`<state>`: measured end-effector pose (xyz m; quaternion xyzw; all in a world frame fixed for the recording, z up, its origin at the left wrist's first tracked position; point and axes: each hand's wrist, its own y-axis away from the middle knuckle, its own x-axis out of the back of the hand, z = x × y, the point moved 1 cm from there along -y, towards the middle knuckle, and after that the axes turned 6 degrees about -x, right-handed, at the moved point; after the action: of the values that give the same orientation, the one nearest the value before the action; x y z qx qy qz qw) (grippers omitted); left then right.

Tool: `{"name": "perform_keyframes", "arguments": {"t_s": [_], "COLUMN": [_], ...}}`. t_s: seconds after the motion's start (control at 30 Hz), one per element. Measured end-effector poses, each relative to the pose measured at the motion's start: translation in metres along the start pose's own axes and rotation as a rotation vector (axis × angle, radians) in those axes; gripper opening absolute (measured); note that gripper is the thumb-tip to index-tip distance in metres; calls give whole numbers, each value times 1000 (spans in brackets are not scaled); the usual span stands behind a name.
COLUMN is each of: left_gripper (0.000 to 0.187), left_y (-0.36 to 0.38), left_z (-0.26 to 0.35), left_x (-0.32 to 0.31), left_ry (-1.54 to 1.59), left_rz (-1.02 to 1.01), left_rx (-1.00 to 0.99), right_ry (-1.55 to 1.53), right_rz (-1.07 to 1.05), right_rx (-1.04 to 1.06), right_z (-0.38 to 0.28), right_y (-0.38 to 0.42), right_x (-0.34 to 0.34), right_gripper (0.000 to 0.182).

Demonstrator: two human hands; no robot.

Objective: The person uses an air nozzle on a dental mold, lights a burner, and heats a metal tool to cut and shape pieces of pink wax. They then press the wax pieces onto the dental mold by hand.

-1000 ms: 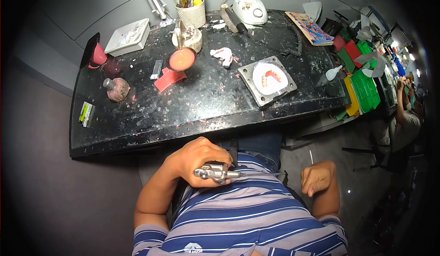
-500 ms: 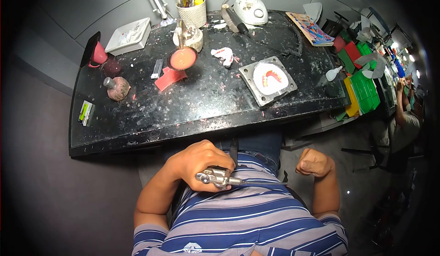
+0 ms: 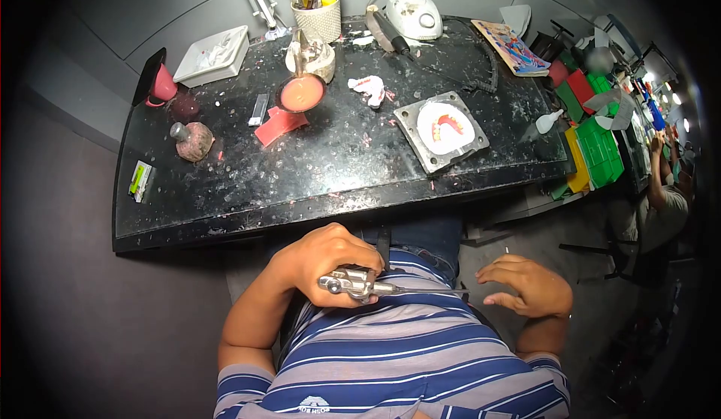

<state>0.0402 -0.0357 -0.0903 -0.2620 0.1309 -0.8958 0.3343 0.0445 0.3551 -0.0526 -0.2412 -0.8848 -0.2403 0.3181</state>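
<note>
My left hand (image 3: 334,261) is wrapped round a metal tool (image 3: 351,285) with a long thin rod that points right across my striped shirt (image 3: 405,336). At the rod's far end, a little apart from it, my right hand (image 3: 529,287) is held with fingers and thumb spread and nothing in them. On the black bench beyond, a square metal flask (image 3: 417,147) holds white plaster with a red and white denture piece (image 3: 451,126). A bowl of pink material (image 3: 302,92) stands beside a pink sheet (image 3: 279,126).
A white tray (image 3: 212,57), a holder with tools (image 3: 318,25), a white motor unit (image 3: 413,15) and a handpiece (image 3: 387,32) line the back. A burner-like jar (image 3: 194,142) is at left. Green bins (image 3: 601,152) and another person (image 3: 665,201) are at right.
My right hand has opened from a closed shape and moved slightly right. The dark scrap at the rod's tip no longer shows. My left hand has hardly moved.
</note>
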Motion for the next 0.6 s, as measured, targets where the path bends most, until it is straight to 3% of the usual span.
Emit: {"name": "perform_keyframes", "arguments": {"t_s": [0.03,0.1,0.13,0.2,0.23,0.27,0.37,0.6], "left_gripper": [25,25,25,25,25,25,24,24], "left_y": [0,-2,-3,-3,-3,-3,-3,-6], "left_z": [0,2,2,1,1,1,0,4], "left_x": [0,1,1,0,0,0,0,1], "left_ry": [-5,0,5,-2,-9,-11,4,-38], "left_rz": [-8,-3,2,7,15,16,12,-79], "left_rx": [8,4,1,-3,-7,-6,-10,-1], "right_ry": [0,-115,-114,-282,-324,-324,-499,-504], "right_rz": [1,19,21,197,179,179,599,1081], "right_rx": [0,21,22,137,186,190,386,472], "right_z": [-4,-12,-13,-12,-3,-1,2,-8], "right_y": [2,1,-2,-9,-13,-21,-37,-49], "right_x": [3,11,11,12,8,-2,-32,-32], "right_gripper": [43,67,67,91,127,127,143,125]}}
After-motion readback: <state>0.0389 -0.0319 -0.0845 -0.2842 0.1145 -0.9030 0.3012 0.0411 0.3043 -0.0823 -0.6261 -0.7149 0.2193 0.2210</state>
